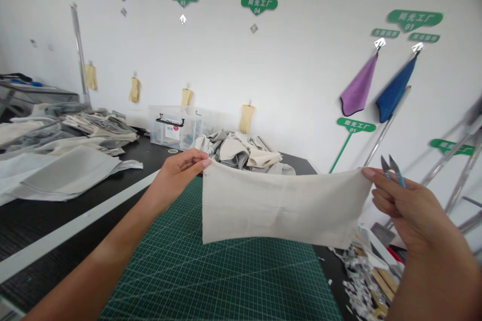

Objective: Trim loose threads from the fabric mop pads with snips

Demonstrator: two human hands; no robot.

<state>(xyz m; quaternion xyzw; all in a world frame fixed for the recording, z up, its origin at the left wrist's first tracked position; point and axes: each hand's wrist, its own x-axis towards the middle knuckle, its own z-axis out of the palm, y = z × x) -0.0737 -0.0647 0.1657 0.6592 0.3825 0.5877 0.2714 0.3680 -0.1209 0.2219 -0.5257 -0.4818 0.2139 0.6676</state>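
Two corners of a beige cloth (282,208) are pinched, one by the left hand (176,175), one by the right hand (410,210), above a green cutting mat (211,276). Snips (391,170) stand in the right hand, their handles hidden by its fingers; scraps (361,286) litter the right edge of the table (48,225).

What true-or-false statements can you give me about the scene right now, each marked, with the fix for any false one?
The left hand pinches a corner of the off-white cloth: true.
The right hand holds small snips and the cloth's other corner: true.
The cloth lies flat: false; the hands hold it up above the green cutting mat.
The purple towel sits in the clear plastic box: false; the purple towel hangs on the wall.
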